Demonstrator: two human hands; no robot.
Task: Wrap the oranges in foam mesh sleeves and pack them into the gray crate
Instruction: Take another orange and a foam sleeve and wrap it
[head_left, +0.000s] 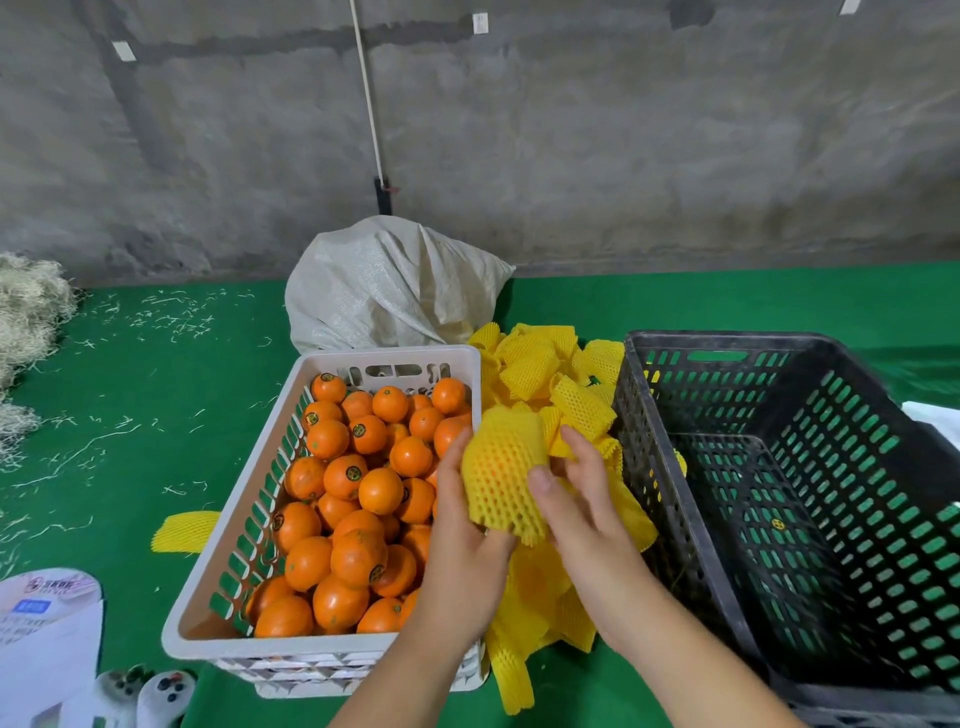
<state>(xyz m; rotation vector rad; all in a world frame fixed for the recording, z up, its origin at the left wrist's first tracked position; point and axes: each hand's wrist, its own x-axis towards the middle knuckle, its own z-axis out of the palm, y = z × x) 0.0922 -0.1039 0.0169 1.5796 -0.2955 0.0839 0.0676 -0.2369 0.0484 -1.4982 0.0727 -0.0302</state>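
Between my hands is an orange inside a yellow foam mesh sleeve (503, 470). My left hand (462, 540) grips it from the left and below. My right hand (582, 499) holds it from the right, thumb on the mesh. A white crate (218, 587) at centre left is full of bare oranges (358, 488). A heap of loose yellow sleeves (550, 374) lies between the two crates. The gray crate (691, 545) stands at the right, and I see no oranges in it.
A white woven sack (389, 291) stands behind the white crate against a concrete wall. One stray sleeve (184, 530) lies on the green floor covering at the left. Printed packaging (47, 623) and two controllers (145, 691) sit at bottom left. Straw (26, 312) is piled far left.
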